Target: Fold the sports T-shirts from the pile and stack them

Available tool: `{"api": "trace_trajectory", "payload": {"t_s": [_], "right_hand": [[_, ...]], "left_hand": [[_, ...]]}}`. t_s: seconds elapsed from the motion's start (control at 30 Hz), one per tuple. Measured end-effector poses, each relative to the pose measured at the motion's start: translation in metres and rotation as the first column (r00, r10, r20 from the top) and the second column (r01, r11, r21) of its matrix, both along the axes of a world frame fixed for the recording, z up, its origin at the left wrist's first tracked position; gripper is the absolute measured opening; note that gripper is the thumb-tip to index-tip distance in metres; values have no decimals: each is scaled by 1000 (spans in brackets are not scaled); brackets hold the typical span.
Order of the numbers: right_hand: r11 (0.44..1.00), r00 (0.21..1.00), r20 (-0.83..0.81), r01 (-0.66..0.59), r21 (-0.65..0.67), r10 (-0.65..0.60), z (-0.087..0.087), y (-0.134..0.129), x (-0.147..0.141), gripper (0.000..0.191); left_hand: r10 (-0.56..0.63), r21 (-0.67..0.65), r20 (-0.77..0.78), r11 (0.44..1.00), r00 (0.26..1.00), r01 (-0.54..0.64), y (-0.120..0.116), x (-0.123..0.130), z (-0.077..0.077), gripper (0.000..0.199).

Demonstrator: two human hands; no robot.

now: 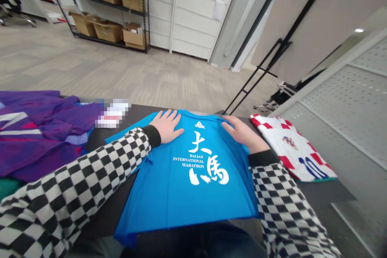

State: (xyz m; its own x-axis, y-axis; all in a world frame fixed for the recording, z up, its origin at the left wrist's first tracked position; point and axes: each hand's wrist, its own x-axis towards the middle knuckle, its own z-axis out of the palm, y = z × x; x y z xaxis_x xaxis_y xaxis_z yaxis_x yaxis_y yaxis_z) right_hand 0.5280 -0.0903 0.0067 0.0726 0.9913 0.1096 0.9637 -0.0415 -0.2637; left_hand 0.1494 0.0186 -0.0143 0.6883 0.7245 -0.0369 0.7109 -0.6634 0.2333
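Note:
A blue T-shirt (pixel 181 197) with white lettering lies spread out on the dark table (pixel 105 133), its collar at the far side and its hem hanging near my lap. My left hand (pixel 166 125) rests flat on the shirt's left shoulder, fingers spread. At the right shoulder is my right hand (pixel 244 133), open, with its thumb and a finger stretched out over the cloth; its other fingers are mostly hidden. Neither hand grips the fabric.
Purple jerseys (pixel 51 133) are heaped at the left of the table. A folded red-and-white checked jersey (pixel 296 149) lies at the right, beside a grey perforated panel (pixel 356 100). Beyond the floor stands a black shelf rack (pixel 127 8) with cardboard boxes (pixel 107 30).

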Motion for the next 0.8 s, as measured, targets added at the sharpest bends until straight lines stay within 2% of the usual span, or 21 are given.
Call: {"api": "trace_trajectory", "payload": {"t_s": [0.07,0.17,0.4,0.5,0.6,0.73,0.8], "right_hand": [[988,999,45,-2,-157,9,-15,3,-12,79],[974,994,112,23,-227,3,-28,11,-17,90],[971,991,125,-9,-237,40,-28,19,-8,99],[972,992,121,-7,-234,37,-27,18,-9,98],[986,993,119,0,-165,19,-24,12,-10,95],[997,991,115,-68,-23,70,-17,2,-6,86],[991,991,76,-107,-82,113,-17,-1,-4,83]], "left_hand": [[-16,-23,-31,1000,999,16,6,-2,-6,95],[-22,-44,-60,999,998,20,13,-6,-5,102],[45,-75,-81,996,996,-51,16,-2,4,105],[85,-71,-141,993,986,-96,14,8,15,106],[85,-40,-75,995,994,-88,11,23,21,97],[-8,-40,-11,999,1000,8,8,35,9,91],[-16,-28,-19,999,1000,15,9,36,-1,94]]}}
